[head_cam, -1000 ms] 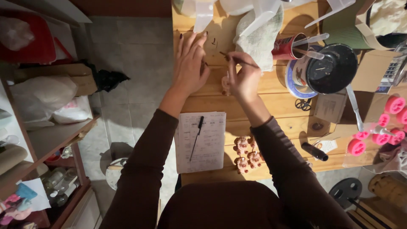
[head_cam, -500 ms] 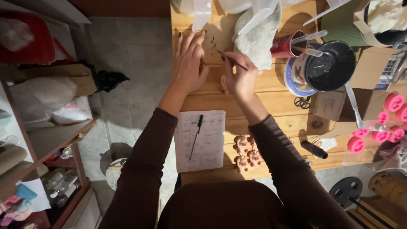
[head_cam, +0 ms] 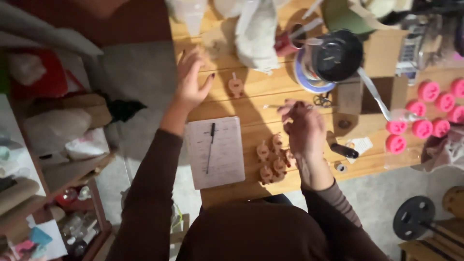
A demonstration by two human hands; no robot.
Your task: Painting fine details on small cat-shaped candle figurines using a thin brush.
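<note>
The left hand (head_cam: 191, 79) has been lifted, open, off the table (head_cam: 251, 104); a thin tool (head_cam: 275, 106) is now pinched by the right hand (head_cam: 302, 128) above the small wooden figures (head_cam: 275, 159).

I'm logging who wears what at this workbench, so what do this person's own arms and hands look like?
Both arms wear long, close-fitting dark brown sleeves reaching the wrists. The right sleeve has a ribbed cuff. The left hand and right hand are bare, without gloves. The left hand's thumbnail looks darkly polished. No watch or rings are discernible.
</note>
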